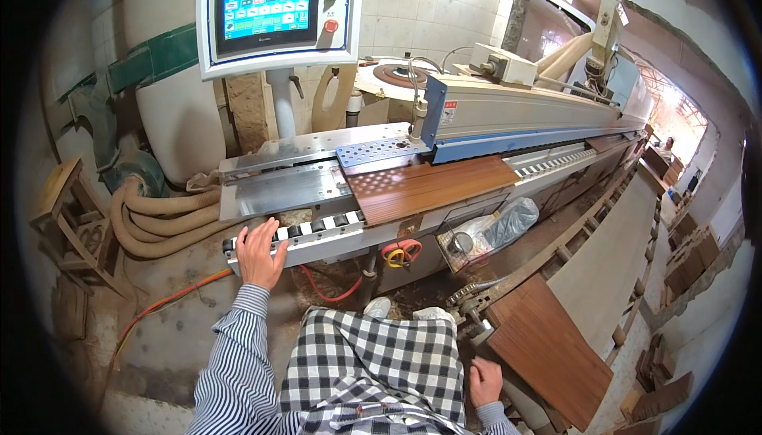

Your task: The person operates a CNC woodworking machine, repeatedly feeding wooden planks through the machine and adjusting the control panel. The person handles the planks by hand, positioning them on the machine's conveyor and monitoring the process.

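Note:
My left hand (260, 254) lies with its fingers spread on the near end of a rail of black and white rollers (321, 227). Nothing is held in it. A brown wood-grain board (432, 187) rests partly on that rail, and its far edge runs under the blue lower edge of a long edge-banding machine (516, 117). Low on the right, beside the checked apron, my right hand (485, 383) hangs with curled fingers and no object showing in it. Close to it, a second brown board (552, 348) lies on a roller conveyor, apart from the hand.
A touch screen panel (267, 8) with green and red buttons stands at the back left. Ribbed hoses (139, 217) and a wooden stool (75, 225) are on the left. Red-handled scissors (402, 252) hang below the rail, near a bin with plastic (512, 225). Stacked boards (690, 264) stand far right.

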A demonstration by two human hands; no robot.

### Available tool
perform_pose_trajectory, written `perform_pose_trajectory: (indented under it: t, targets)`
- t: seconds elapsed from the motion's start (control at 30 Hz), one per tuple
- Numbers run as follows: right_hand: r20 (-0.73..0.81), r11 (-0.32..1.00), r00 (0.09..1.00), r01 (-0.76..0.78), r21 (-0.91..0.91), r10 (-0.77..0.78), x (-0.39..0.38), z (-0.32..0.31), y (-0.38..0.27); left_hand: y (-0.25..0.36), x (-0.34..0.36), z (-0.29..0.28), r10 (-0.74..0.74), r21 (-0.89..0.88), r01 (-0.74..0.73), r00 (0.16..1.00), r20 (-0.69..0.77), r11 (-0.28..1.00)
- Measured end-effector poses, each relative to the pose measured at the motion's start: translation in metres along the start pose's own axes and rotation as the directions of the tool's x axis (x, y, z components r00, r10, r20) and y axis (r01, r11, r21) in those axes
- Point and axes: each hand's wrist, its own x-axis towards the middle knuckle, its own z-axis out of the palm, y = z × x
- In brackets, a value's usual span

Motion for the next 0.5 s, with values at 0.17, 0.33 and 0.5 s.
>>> perform_pose_trajectory:
  t: [0.17,0.33,0.5]
  targets:
    - [0.338,-0.282,0.492,-0.186,0.941,0.802,-0.029,-0.028,0.059,-0.005,-0.004,-0.001,-0.01,-0.004,0.01,1.0,-0.009,1.0]
    - [0.167,-0.164,0.304,-0.036,0.986,0.938,-0.051,-0.024,0.117,-0.001,0.0,-0.001,-0.003,-0.01,0.003,1.0,0.0,1.0]
    - [0.424,-0.382,0.466,-0.186,0.905,0.777,-0.068,-0.021,0.067,-0.002,-0.001,-0.002,-0.007,-0.008,0.007,1.0,0.007,1.0]
